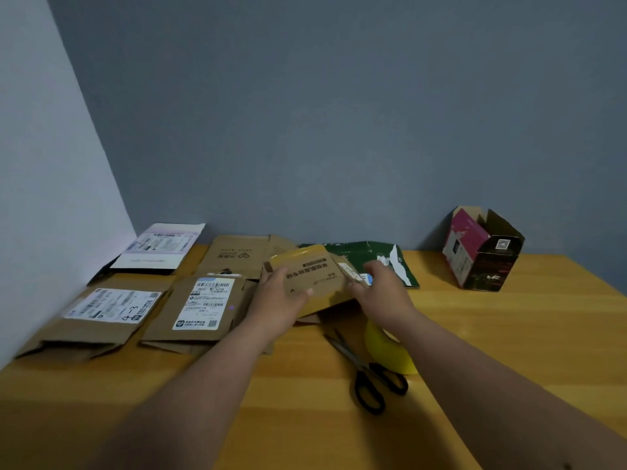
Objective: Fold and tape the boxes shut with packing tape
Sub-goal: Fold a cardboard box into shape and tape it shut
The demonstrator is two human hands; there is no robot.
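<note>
Here, both bare hands hold a small brown cardboard box (314, 278), matte and creased, with dark print across its near face and a white label at its right end. The left hand (276, 300) grips the box's left edge, thumb pressed on the near face and fingers wrapped behind. The right hand (381, 288) clasps the right end, fingers curled over the labelled corner. Both forearms reach forward from the bottom of the view, wrists roughly level, the box lifted between them and tilted toward the person.

Just beneath the right wrist lies a glossy yellow roll of packing tape (390, 351), partly hidden by the forearm. Touching its near-left side rest black-handled scissors (368, 371), metal blades pointing away toward the held box.

Left of the left hand lie flattened cardboard boxes (196, 310) bearing white shipping labels, thin and rectangular. Beyond the hands lies a flattened dark green box (373, 256) with torn white patches. Well to the right of the right hand stands an assembled box in magenta and black (481, 252), its top flaps open. Everything sits on a smooth, orange-toned wooden table (509, 334).
</note>
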